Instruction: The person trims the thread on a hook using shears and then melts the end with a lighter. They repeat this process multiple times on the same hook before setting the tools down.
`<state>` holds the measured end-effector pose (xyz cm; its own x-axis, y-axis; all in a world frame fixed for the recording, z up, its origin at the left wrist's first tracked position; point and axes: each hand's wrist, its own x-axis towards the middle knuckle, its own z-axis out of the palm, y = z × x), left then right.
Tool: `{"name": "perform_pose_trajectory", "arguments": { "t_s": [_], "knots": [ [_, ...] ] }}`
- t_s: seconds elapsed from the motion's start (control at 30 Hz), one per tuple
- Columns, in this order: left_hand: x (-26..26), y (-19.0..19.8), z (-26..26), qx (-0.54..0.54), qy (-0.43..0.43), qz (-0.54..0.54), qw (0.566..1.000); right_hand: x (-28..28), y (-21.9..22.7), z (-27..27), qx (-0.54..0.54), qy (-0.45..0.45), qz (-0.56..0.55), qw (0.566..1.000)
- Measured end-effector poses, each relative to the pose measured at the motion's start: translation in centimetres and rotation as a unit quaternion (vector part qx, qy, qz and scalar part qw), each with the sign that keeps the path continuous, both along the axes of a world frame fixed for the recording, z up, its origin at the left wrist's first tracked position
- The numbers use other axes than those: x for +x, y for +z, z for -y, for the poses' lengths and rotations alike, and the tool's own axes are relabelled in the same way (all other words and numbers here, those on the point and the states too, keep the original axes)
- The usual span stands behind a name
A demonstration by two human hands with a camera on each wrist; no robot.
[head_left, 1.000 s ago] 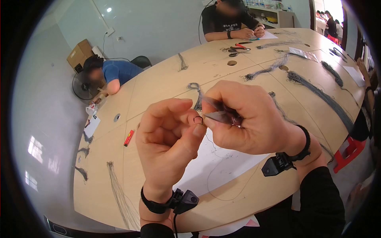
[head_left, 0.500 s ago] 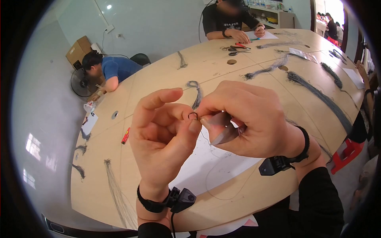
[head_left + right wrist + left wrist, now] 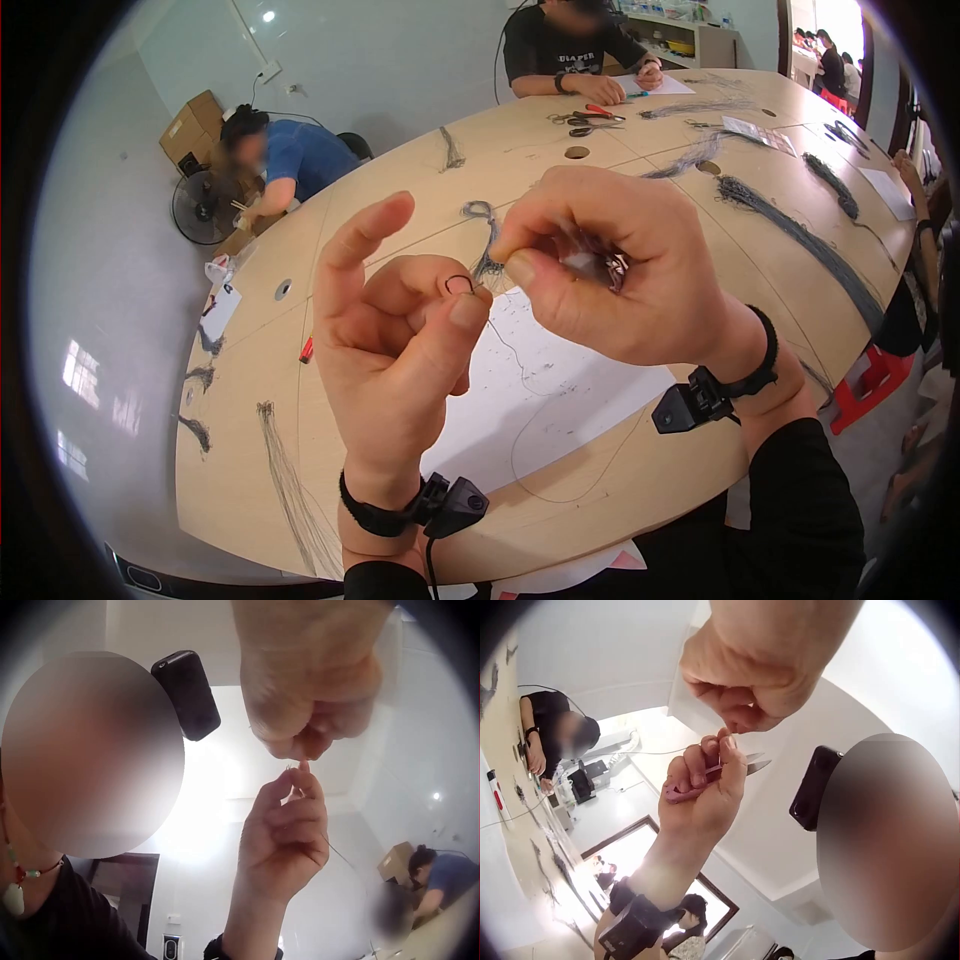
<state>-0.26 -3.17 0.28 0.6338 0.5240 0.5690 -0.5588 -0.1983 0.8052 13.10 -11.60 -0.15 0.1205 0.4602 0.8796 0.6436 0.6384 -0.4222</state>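
Observation:
Thumb and a finger of my left hand (image 3: 385, 350) pinch a small dark fish hook (image 3: 458, 283), whose curved bend shows above the thumb. A thin fishing line (image 3: 518, 360) trails from there down over the white paper. The left index finger points up, away from the hook. Close by on the right, my right hand (image 3: 665, 265) holds small scissors (image 3: 607, 265) in its curled fingers; their blades are blurred in the head view. In the left wrist view the scissors' pink handle (image 3: 682, 793) lies in the palm. Right thumb and index fingertips are pressed together near the hook.
White paper (image 3: 560, 420) with dark bits lies below the hands. Bundles of line (image 3: 285, 480) and a long grey bundle (image 3: 800, 245) are spread about the table. A red lighter (image 3: 307, 350) is at left; scissors and pliers (image 3: 592, 128) lie farther back. Two people sit around the table.
My hands have drawn slightly apart, the left moving left with the hook. The scissors' blades, which stuck out toward the hook, are swung back into the right hand. The left index finger has lifted.

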Motion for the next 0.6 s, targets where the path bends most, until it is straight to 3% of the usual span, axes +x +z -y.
{"name": "perform_pose_trajectory", "arguments": {
  "t_s": [0.13,0.2,0.5,0.6],
  "knots": [
    [0.11,-0.15,-0.32,0.005,-0.019,0.004,1.0,-0.51,0.55,0.55,-0.043,-0.019,0.042,0.998],
    [0.27,-0.08,-0.05,0.001,-0.007,0.002,1.0,-0.67,0.25,0.01,0.056,-0.069,0.104,0.991],
    [0.18,-0.21,0.29,0.03,-0.013,-0.015,0.999,-0.39,0.1,-0.02,0.08,-0.088,0.175,0.977],
    [0.42,-0.47,0.44,0.04,0.015,-0.017,0.999,-0.27,0.64,0.43,0.037,-0.109,0.192,0.975]
  ]
}}
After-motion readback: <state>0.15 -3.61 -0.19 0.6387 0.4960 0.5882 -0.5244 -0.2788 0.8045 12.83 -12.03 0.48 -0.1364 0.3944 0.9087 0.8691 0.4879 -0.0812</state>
